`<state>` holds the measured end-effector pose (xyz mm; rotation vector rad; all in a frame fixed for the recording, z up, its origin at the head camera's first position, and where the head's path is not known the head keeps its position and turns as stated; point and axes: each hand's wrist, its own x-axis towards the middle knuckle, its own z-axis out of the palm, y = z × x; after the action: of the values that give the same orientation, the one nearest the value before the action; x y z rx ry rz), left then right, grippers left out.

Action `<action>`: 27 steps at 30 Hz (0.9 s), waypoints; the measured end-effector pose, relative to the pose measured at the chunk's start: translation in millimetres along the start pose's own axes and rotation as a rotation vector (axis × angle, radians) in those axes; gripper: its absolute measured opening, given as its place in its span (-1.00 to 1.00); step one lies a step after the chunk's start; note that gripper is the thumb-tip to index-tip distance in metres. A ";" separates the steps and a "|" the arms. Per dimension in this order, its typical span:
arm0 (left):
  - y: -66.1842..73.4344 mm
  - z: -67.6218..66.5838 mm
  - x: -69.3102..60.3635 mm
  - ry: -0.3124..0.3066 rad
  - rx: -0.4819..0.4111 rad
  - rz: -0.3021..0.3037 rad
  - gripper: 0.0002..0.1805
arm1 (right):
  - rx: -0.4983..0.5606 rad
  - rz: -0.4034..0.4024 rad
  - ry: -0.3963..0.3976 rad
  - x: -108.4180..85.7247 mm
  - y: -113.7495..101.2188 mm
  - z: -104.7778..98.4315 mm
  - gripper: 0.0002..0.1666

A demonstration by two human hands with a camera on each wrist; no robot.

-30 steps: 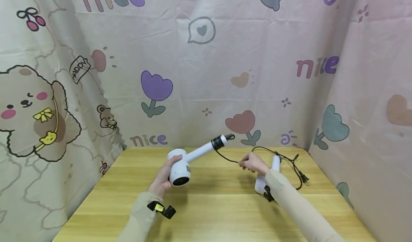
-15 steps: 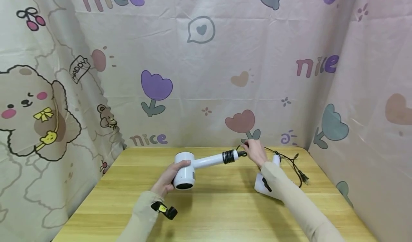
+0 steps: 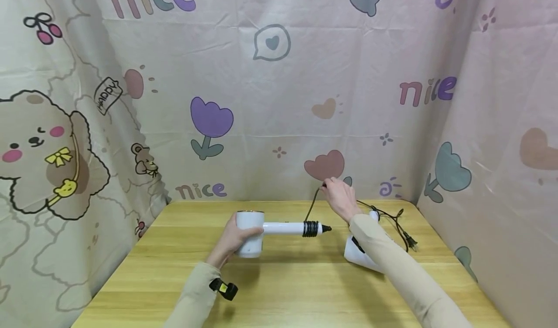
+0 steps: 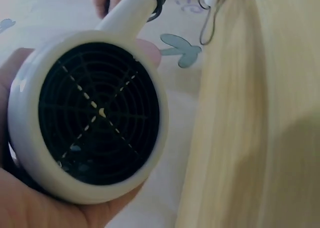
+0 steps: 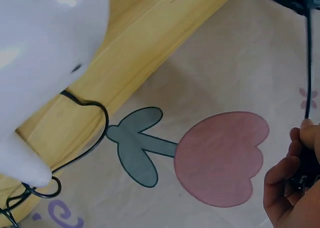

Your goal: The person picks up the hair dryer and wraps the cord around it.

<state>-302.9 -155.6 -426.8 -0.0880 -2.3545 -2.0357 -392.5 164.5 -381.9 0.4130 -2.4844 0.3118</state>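
Observation:
A white hair dryer [image 3: 250, 217] is held level above the table by my left hand [image 3: 230, 242], whose fingers and thumb wrap its round head. Its handle points right, with black cord [image 3: 311, 229] wound in several turns near the end. The left wrist view shows its dark round grille [image 4: 100, 113]. From the coil a free length of cord [image 3: 312, 205] rises to my right hand [image 3: 341, 198], which pinches it. In the right wrist view the curled fingers [image 5: 280, 180] also enclose a black piece, probably the plug, partly hidden.
A second white hair dryer [image 3: 359, 256] lies on the wooden table [image 3: 287, 289] at the right, partly covered by my right sleeve. Its black cord and plug [image 3: 410, 242] lie beside it near the back right edge. A patterned curtain [image 3: 270, 100] stands behind the table.
The held hair dryer has gone from tilted upward to level and shifted slightly right. My right hand has moved up and back, and the cord from the coil now runs upward to it.

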 end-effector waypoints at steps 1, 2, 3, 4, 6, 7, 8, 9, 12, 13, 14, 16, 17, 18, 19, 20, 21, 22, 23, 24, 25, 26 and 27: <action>-0.8 -0.6 -0.4 0.004 0.020 0.008 -0.14 | -0.012 -0.019 0.007 -0.5 -0.9 -0.3 -0.84; -1.6 -1.0 -0.6 0.008 0.039 0.015 -0.12 | -0.028 -0.044 0.016 -1.0 -1.8 -0.6 -0.85; -2.7 -1.5 -1.0 0.011 0.059 0.024 -0.10 | -0.046 -0.070 0.025 -1.2 -2.6 -0.8 -0.85; -3.4 -1.9 -1.1 0.013 0.075 0.029 -0.09 | -0.066 -0.097 0.039 -1.3 -3.5 -1.2 -0.86; -4.5 -2.2 -0.4 0.012 0.092 0.048 -0.06 | -0.100 -0.144 0.069 -1.3 -5.3 -2.5 -0.86; -4.6 -2.2 0.1 0.010 0.093 0.059 -0.05 | -0.108 -0.163 0.086 -1.2 -6.4 -3.1 -0.86; -4.5 -2.3 0.7 0.008 0.094 0.068 -0.05 | -0.111 -0.179 0.103 -1.1 -7.6 -3.8 -0.86; -4.3 -2.5 1.4 0.007 0.096 0.076 -0.04 | -0.109 -0.196 0.120 -1.0 -9.0 -4.7 -0.87; -2.6 -3.5 4.1 0.010 0.113 0.094 -0.02 | -0.101 -0.254 0.173 -0.6 -14.1 -7.2 -0.87; -2.2 -4.1 4.9 0.014 0.125 0.100 -0.02 | -0.100 -0.273 0.191 -0.6 -15.9 -7.9 -0.88; -2.1 -4.9 5.8 0.020 0.137 0.104 -0.02 | -0.102 -0.292 0.207 -0.7 -17.9 -8.6 -0.88; -2.5 -6.5 7.4 0.037 0.161 0.111 -0.02 | -0.108 -0.327 0.242 -1.5 -21.3 -9.4 -0.89; -3.1 -7.3 8.0 0.045 0.172 0.113 -0.02 | -0.110 -0.341 0.257 -2.3 -22.9 -9.6 -0.90; -3.9 -8.0 8.6 0.053 0.183 0.118 -0.02 | -0.111 -0.355 0.269 -3.4 -24.3 -9.7 -0.91; -4.7 -8.4 9.1 0.055 0.191 0.119 -0.01 | -0.114 -0.369 0.279 -4.6 -25.7 -9.7 -0.91; -5.4 -8.8 9.3 0.059 0.201 0.121 0.00 | -0.115 -0.384 0.290 -6.1 -27.1 -9.7 -0.91; -6.2 -8.9 9.4 0.064 0.215 0.125 -0.01 | -0.114 -0.398 0.295 -7.8 -28.6 -9.7 -0.92; -6.7 -9.0 9.1 0.073 0.224 0.126 0.00 | -0.113 -0.408 0.299 -9.3 -30.1 -9.9 -0.92; -7.0 -9.0 8.8 0.086 0.235 0.125 0.00 | -0.110 -0.417 0.303 -10.9 -31.5 -9.9 -0.93; -7.5 -9.1 8.5 0.100 0.242 0.127 0.01 | -0.106 -0.423 0.304 -12.4 -32.8 -10.2 -0.93; -8.3 -9.5 8.4 0.121 0.255 0.125 0.00 | -0.102 -0.430 0.301 -13.9 -34.1 -10.6 -0.93; -8.7 -10.8 8.9 0.152 0.280 0.126 0.00 | -0.098 -0.438 0.297 -15.7 -35.8 -11.3 -0.92; -9.2 -12.6 9.7 0.185 0.299 0.125 0.00 | -0.096 -0.446 0.294 -17.7 -37.5 -11.7 -0.91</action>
<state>-313.4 -169.1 -433.6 -0.0367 -2.4344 -1.5469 -359.2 137.4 -378.3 0.8007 -2.0435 0.0634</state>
